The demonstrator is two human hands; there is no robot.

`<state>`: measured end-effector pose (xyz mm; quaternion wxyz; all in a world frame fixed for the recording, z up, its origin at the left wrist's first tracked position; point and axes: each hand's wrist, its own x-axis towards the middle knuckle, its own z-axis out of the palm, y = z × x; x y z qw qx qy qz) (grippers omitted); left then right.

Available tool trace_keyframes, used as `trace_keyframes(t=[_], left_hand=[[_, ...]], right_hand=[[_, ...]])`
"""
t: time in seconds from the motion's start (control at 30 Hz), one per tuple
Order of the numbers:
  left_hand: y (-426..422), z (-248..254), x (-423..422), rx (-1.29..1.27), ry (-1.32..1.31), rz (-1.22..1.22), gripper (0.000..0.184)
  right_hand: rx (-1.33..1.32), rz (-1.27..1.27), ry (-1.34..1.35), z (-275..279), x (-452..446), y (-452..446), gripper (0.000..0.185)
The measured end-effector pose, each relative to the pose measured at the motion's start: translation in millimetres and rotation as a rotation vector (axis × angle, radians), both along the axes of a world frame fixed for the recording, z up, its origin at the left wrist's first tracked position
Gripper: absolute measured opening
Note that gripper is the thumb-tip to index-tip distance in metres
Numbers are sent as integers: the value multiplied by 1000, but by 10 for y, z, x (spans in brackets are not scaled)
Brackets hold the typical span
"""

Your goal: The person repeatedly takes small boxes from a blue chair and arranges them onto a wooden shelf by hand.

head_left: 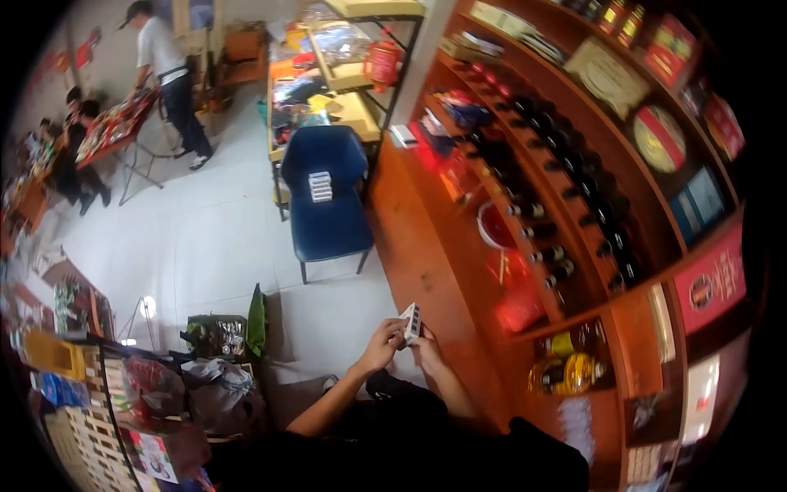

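Both of my hands are on a small white box with dark markings along its side [414, 325], held up in front of my body at the edge of the wooden counter. My left hand [383, 343] is closed on the box's left side. From the right and below, my right hand [428, 351] grips its lower end. Several similar small white boxes [320, 186] lie in a stack on the seat of a blue chair [329, 225] ahead of me.
A wooden counter [426, 283] runs along my right, below shelves of bottles [574, 172]. Plastic bags [217, 385] and a woven rack [86, 426] stand at left. Further off, a person in a white shirt [160, 49] stands by a folding table [123, 131].
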<state>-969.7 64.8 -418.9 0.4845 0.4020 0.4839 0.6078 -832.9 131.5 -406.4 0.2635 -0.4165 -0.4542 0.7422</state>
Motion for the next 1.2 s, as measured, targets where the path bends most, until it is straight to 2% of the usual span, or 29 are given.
trace_keyframes(t=[0.07,0.13,0.2,0.33,0.4,0.47,0.57,0.6,0.67,0.7,0.73,0.8,0.9,0.93,1.0,1.07,1.13,1.2], left_hand=[[-36,241,132,19,73,-94,33],[-21,396,279,113,297,-230,34],[11,567,518,131,345,-335,35],[80,757,1359,194,433,-593,40],[55,837,1985,243,460,-707,43],[-3,823,2705,312,477,-839,45],[-141,926,3942,327,489,-982,41],[-268,976,4289,328,503,-1071,41],[-376,1132,5085,493,281,-1187,41],[-428,1213,5402,363,158,-1264,33],[-505,1433,5751,657,249,-1204,25],[-739,1791,6280,632,248,-1192,21],[-957,2423,6898,1090,156,-1038,26],[-1041,2592,7044,981,137,-1060,25],[-1054,2978,7424,1267,98,-977,30],[-1043,3355,7782,1422,52,-948,35],[-1038,3643,8134,1433,-16,-919,36],[-961,3899,8477,1438,-40,-896,37]], right_hand=[[-31,-79,39,261,237,-97,57],[-65,-141,129,245,516,-183,58],[-6,-402,121,335,793,-389,57],[-13,-685,145,286,1626,-666,55],[155,-774,291,83,2208,-814,49],[215,-994,246,396,2755,-1157,48],[242,-1150,-55,522,3802,-1584,41],[217,-1236,-42,565,4087,-1809,41],[604,-1371,96,772,4745,-2092,50],[610,-1430,73,948,4962,-2216,50],[663,-1474,52,1145,5167,-2378,53],[742,-1510,-43,1454,5569,-2666,57],[995,-1585,-378,2069,6013,-2872,55],[1035,-1603,-461,2226,6180,-2913,55],[1205,-1603,-752,2462,6668,-2925,54],[1220,-1669,-601,2917,6914,-2901,52],[1331,-1687,-568,3276,7266,-2811,50],[1356,-1690,-768,3541,7644,-2735,49]])
